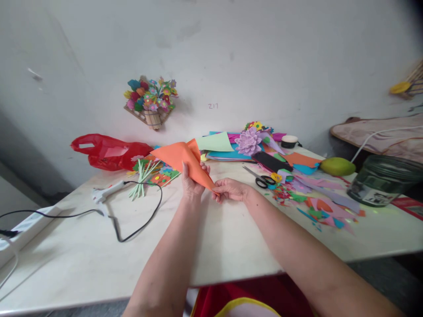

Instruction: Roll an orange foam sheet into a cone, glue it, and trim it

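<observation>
1. At far left, a white power strip [31, 231] is seen on the table [99, 268], with a glue gun [110, 191] lying to its right.
2. Behind the glue gun, a red plastic bag [117, 153] is set near the wall; pale green strips [141, 178] are piled just beside it.
3. The orange sheet [185, 154], curled into a cone, is held above the table, its wide end directed to the upper left and its narrow end to the lower right.
4. The sheet's middle is gripped by the left hand [193, 182]: the thumb is laid along the near face, and the fingers are curled around the right side, where they are partly hidden.
5. The narrow tip is pinched between the thumb and forefinger of the right hand [230, 189]; how the other fingers are bent cannot be fully told.
6. Farther right, black-handled scissors [264, 181], a dark phone [272, 162] and coloured scraps [325, 210] are found.
7. At far right, a green fruit [337, 166] and a glass jar [378, 182] are placed.
</observation>
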Available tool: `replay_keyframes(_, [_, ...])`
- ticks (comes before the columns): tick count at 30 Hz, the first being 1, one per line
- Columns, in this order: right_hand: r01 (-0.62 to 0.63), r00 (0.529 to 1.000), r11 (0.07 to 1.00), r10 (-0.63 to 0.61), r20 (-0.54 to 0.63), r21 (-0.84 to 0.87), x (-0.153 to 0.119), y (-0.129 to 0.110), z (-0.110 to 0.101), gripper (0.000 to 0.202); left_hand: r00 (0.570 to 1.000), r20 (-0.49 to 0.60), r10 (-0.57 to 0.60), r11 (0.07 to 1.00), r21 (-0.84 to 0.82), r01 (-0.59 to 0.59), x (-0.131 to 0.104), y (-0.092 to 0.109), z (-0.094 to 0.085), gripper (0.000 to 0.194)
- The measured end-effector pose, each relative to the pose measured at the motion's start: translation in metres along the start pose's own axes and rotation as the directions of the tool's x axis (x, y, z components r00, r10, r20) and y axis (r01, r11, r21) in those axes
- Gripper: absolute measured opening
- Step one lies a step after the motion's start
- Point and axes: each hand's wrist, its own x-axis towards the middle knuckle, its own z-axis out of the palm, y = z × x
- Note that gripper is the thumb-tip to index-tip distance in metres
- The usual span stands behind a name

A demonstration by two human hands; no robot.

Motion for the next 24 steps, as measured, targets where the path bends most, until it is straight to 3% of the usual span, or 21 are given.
replay_keyframes(6, [-0.001, 1.0, 1.0, 0.001, -0.03, -0.007, -0.0008, 0.0, 0.0007, 0.021, 1.0, -0.005, -0.002, 1.0, -0.021, 0.002, -0.0001, 0.0005, 0.0036, 0.039])
replay_keyframes(12, [-0.005, 1.0, 1.0, 0.005, -0.027, -0.019, 0.0004, -0.0004, 0.001, 0.023, 0.997, -0.029, 0.069, 0.996, -0.053, -0.07, -0.0001, 0.0015, 0.0044, 0.032])
replay_keyframes(19, [-0.009, 0.999, 1.0, 0.008, -0.048, -0.017, 0.0008, 0.0007, 0.0007, 0.025, 0.995, 0.092, 0.036, 0.999, 0.002, -0.036, -0.0044, 0.0024, 0.0038, 0.031])
replay_keyframes(24, [0.015, 0.997, 1.0, -0.015, -0.078, -0.001, 0.0028, 0.002, 0.0005, 0.027, 0.992, 0.111, 0.056, 0.995, 0.081, -0.065, -0.0039, 0.0024, 0.0074, 0.022])
